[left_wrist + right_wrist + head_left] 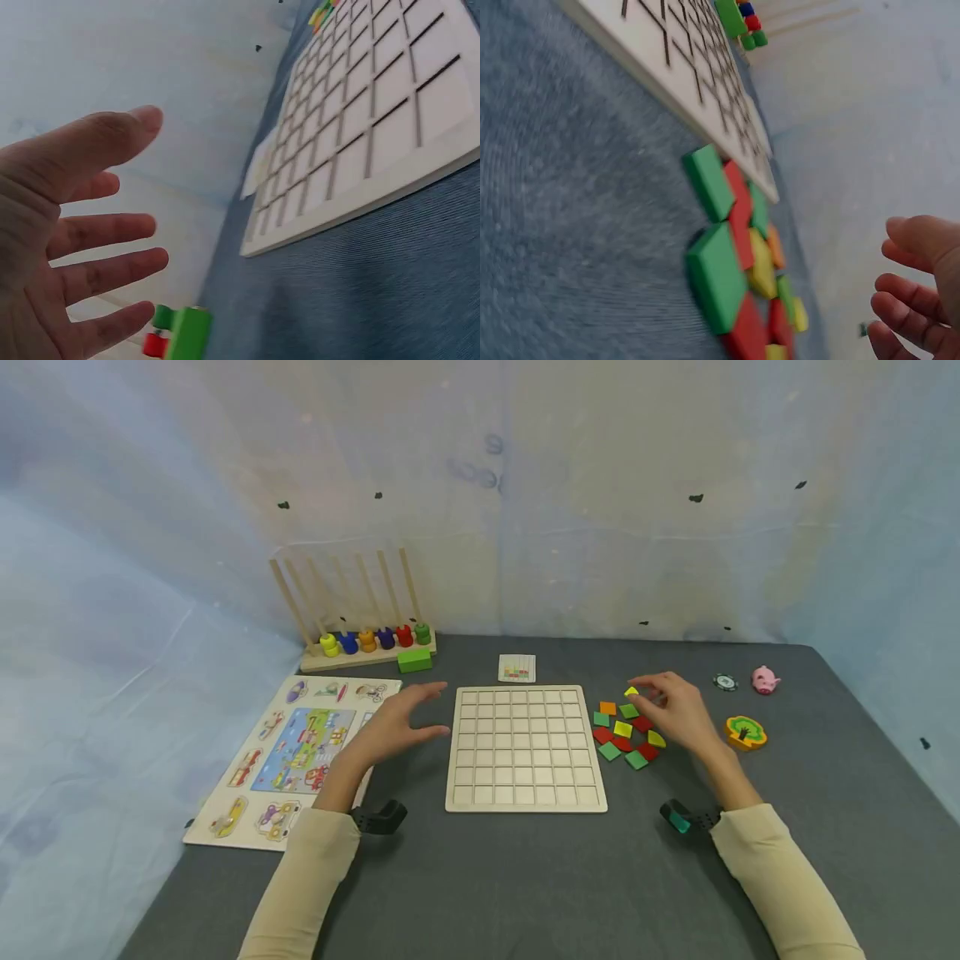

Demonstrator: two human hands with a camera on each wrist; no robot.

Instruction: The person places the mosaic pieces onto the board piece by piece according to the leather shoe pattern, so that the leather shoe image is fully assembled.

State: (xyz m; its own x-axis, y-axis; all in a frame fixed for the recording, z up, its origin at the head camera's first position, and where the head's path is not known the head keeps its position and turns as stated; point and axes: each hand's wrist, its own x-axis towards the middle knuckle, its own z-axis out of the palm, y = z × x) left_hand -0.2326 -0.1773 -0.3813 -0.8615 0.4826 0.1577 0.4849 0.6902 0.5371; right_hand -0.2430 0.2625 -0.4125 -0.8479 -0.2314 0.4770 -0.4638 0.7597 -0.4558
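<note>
A pale wooden board with a grid of square cells lies flat in the middle of the table. To its left hovers my left hand, thumb and fingers spread apart and nothing between them. Small red, yellow, green and orange tiles lie in a loose group right of the board, among them a yellow tile and a green tile. Over the far right of this group is my right hand, its fingers loosely bent. The right wrist view shows no tile in the visible part of that hand.
A small printed card lies behind the board. At back left stands a peg rack with coloured beads, a green block before it. A picture puzzle lies left; a chip, pink pig and tree piece lie right.
</note>
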